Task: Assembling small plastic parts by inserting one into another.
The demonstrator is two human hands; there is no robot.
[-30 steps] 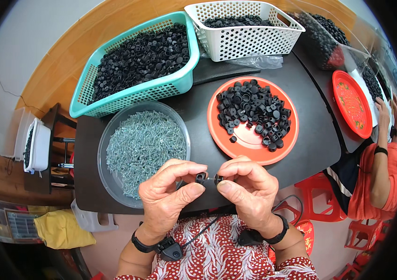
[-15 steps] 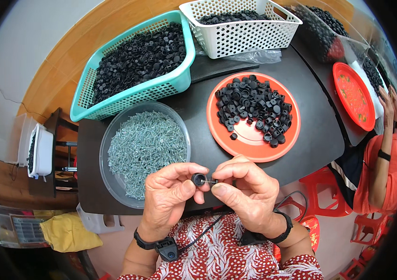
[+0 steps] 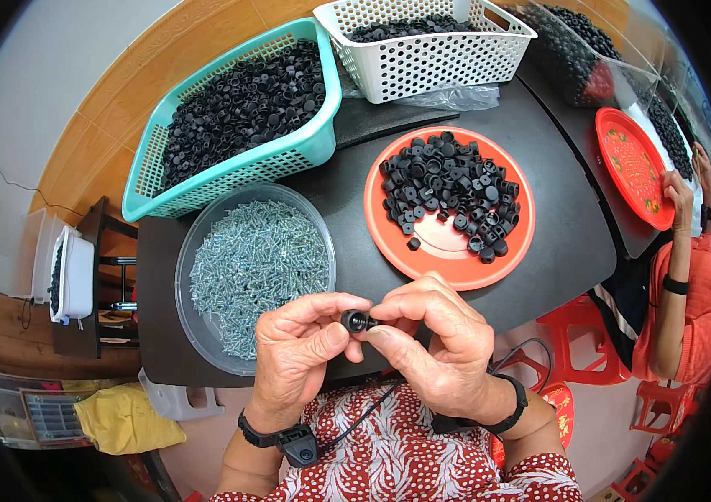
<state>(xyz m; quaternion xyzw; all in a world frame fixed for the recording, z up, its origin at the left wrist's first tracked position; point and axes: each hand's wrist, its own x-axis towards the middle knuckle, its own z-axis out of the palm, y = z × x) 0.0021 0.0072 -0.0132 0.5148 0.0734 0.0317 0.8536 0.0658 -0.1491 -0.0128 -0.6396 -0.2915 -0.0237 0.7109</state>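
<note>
Near the table's front edge my left hand point(image 3: 301, 343) pinches a small round black plastic cap point(image 3: 353, 320), its hollow side facing right. My right hand point(image 3: 439, 343) is closed beside it, thumb and forefinger on a thin screw point(image 3: 365, 321) whose tip reaches into the cap's opening. The fingertips hide the screw's other end. Just left of my hands, a clear round tub point(image 3: 183, 289) is full of silvery screws point(image 3: 259, 263). Beyond my right hand is an orange-red plate point(image 3: 422, 269) with a heap of black plastic caps point(image 3: 447, 180).
A teal basket point(image 3: 238, 171) and a white basket point(image 3: 439, 63), both full of black parts, stand at the back. At right, another person's hand point(image 3: 680, 197) touches a red tray point(image 3: 633, 167). Red stools point(image 3: 581, 347) stand below; a yellow bag point(image 3: 125, 418) lies lower left.
My right hand has moved left, bringing the screw into the cap's opening. The other person's hand has come down to the red tray, which has shifted slightly.
</note>
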